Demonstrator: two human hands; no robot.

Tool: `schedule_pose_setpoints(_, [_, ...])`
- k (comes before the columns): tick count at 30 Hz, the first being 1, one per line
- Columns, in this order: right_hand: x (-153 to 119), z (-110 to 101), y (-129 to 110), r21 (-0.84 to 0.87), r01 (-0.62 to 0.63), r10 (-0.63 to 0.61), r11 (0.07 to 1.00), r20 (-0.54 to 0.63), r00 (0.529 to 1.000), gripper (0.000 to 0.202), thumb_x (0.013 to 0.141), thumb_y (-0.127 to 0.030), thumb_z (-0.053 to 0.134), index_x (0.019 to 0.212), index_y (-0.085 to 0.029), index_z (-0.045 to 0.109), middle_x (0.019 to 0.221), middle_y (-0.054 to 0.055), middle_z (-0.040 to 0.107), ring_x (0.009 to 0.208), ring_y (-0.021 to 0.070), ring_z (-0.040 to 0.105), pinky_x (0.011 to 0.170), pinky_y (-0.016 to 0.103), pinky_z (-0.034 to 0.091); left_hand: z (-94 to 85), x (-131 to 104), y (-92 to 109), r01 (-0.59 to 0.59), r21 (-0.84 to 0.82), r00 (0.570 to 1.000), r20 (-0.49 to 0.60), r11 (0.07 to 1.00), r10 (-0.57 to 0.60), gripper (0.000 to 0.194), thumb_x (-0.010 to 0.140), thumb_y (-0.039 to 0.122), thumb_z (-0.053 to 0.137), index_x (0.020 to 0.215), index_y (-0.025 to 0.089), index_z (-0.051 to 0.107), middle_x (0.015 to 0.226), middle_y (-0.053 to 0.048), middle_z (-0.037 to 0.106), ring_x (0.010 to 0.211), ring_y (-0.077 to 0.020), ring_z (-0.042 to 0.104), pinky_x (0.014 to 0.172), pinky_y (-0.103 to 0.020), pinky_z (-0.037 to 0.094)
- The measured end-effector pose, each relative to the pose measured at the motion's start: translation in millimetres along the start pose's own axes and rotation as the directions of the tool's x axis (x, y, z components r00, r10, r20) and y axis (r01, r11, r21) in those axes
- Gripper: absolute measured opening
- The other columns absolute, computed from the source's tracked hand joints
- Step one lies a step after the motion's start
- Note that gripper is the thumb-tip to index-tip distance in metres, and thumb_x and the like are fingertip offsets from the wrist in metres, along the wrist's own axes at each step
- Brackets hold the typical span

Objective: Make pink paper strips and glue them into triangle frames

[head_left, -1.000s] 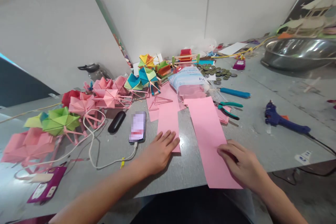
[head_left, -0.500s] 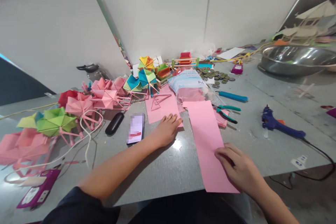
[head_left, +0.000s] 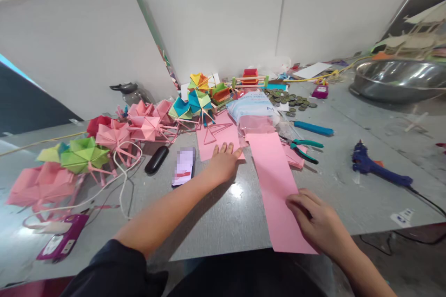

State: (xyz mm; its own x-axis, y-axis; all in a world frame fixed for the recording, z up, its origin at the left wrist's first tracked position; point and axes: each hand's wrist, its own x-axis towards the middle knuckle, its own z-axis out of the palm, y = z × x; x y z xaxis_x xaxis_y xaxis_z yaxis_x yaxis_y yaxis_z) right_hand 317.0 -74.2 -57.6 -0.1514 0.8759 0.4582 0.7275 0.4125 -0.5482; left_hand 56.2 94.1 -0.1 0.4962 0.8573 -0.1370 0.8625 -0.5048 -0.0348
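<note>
A long pink paper strip (head_left: 270,176) runs from the plastic A4 paper pack (head_left: 252,107) down to the table's front edge. My right hand (head_left: 311,216) pinches the strip's right edge near its lower end. Further left, my left hand (head_left: 223,163) lies with fingers spread on the lower edge of a pink sheet (head_left: 209,148), holding nothing. Thin pink sticks joined in a triangle (head_left: 218,131) rest on that sheet. Teal-handled pliers (head_left: 304,146) lie right of the strip, partly over more pink paper.
Folded paper umbrellas (head_left: 113,134) fill the left side, near a phone (head_left: 184,167), a black case (head_left: 156,160) and a white cable. To the right are a blue cutter (head_left: 313,128), coins (head_left: 291,101), a glue gun (head_left: 378,169) and a metal bowl (head_left: 400,81).
The view has shifted slightly, so most things appear a little further right. My left hand has drawn slightly left on the sheet. My right hand keeps its pinch on the strip.
</note>
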Motion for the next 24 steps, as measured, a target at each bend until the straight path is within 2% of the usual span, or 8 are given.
schedule_pose_setpoints(7, [0.3,0.3,1.9,0.068,-0.004,0.006,0.998,-0.025,1.0,0.02,0.105,-0.027,0.055,0.1,-0.023,0.073,0.095,0.007,0.077,0.081,0.0218,0.076,0.07,0.033,0.059,-10.2,19.8,12.0,0.134,-0.028,0.988,-0.07,0.991,-0.136,0.067,0.103,0.02,0.047,0.167,0.005,0.033,0.174,-0.028,0.03,0.164,-0.0423,0.024,0.131,-0.062,0.024])
schedule_pose_setpoints(11, [6.9,-10.6,-1.0,0.207,-0.047,0.037,0.977,0.052,0.998,0.024,0.105,-0.027,0.053,0.097,-0.024,0.075,0.091,0.006,0.076,0.08,0.0206,0.074,0.071,0.032,0.058,-11.0,-15.2,12.0,0.073,-0.067,0.989,-0.124,0.995,-0.081,0.084,0.095,0.02,0.058,0.169,0.007,0.022,0.178,-0.024,0.024,0.167,-0.0382,0.014,0.135,-0.056,0.018])
schedule_pose_setpoints(13, [13.7,-17.8,-2.8,0.282,-0.089,0.058,0.955,0.117,0.991,0.023,0.104,-0.029,0.055,0.093,-0.024,0.075,0.088,0.006,0.075,0.078,0.0202,0.073,0.07,0.032,0.058,-2.7,-41.2,8.5,-0.035,-0.216,0.963,-0.267,0.976,-0.025,0.089,0.093,0.017,0.06,0.17,0.013,0.016,0.177,-0.023,0.026,0.166,-0.0373,0.019,0.134,-0.057,0.025])
schedule_pose_setpoints(15, [23.7,-24.5,-4.7,0.351,-0.136,0.072,0.927,0.189,0.979,0.021,0.101,-0.032,0.058,0.09,-0.024,0.074,0.086,0.006,0.074,0.078,0.0206,0.071,0.071,0.033,0.057,8.8,-65.9,3.6,-0.142,-0.367,0.898,-0.439,0.919,-0.037,0.094,0.094,0.021,0.064,0.17,0.021,0.009,0.176,-0.023,0.027,0.163,-0.0394,0.028,0.128,-0.061,0.035])
schedule_pose_setpoints(17, [37.3,-29.7,-6.8,0.401,-0.182,0.074,0.898,0.271,0.96,0.022,0.1,-0.035,0.06,0.088,-0.023,0.073,0.088,0.006,0.074,0.08,0.0215,0.07,0.074,0.035,0.057,19.4,-86.0,-2.6,-0.274,-0.514,0.844,-0.534,0.813,-0.054,0.095,0.098,0.023,0.064,0.17,0.029,0.001,0.167,-0.023,0.04,0.146,-0.0348,0.055,0.115,-0.057,0.052])
schedule_pose_setpoints(19, [54.4,-32.9,-9.2,0.416,-0.226,0.068,0.881,0.362,0.93,0.022,0.098,-0.037,0.061,0.087,-0.022,0.073,0.091,0.007,0.075,0.085,0.0224,0.07,0.079,0.036,0.057,25.2,-101.0,-10.3,-0.351,-0.504,0.781,-0.622,0.789,-0.05,0.092,0.102,0.026,0.064,0.169,0.033,0.002,0.16,-0.022,0.046,0.132,-0.0315,0.065,0.104,-0.055,0.059])
schedule_pose_setpoints(22, [84.9,-32.7,-12.5,0.388,-0.267,0.022,0.882,0.533,0.846,0.021,0.094,-0.039,0.062,0.087,-0.021,0.07,0.091,0.007,0.072,0.086,0.0215,0.067,0.08,0.035,0.054,23.4,-115.7,-23.7,-0.318,-0.104,0.593,-0.798,0.942,0.112,0.071,0.098,0.027,0.074,0.158,0.042,0.038,0.157,-0.015,0.049,0.136,-0.0353,0.059,0.112,-0.063,0.049])
schedule_pose_setpoints(24, [106.1,-28.3,-13.6,0.369,-0.276,-0.026,0.888,0.638,0.77,0.021,0.092,-0.04,0.062,0.086,-0.02,0.067,0.086,0.005,0.069,0.081,0.0197,0.063,0.075,0.033,0.051,18.1,-121.3,-31.2,-0.322,0.173,0.523,-0.787,0.931,0.327,0.049,0.096,0.024,0.077,0.139,0.039,0.06,0.148,-0.009,0.06,0.134,-0.0336,0.06,0.117,-0.063,0.04])
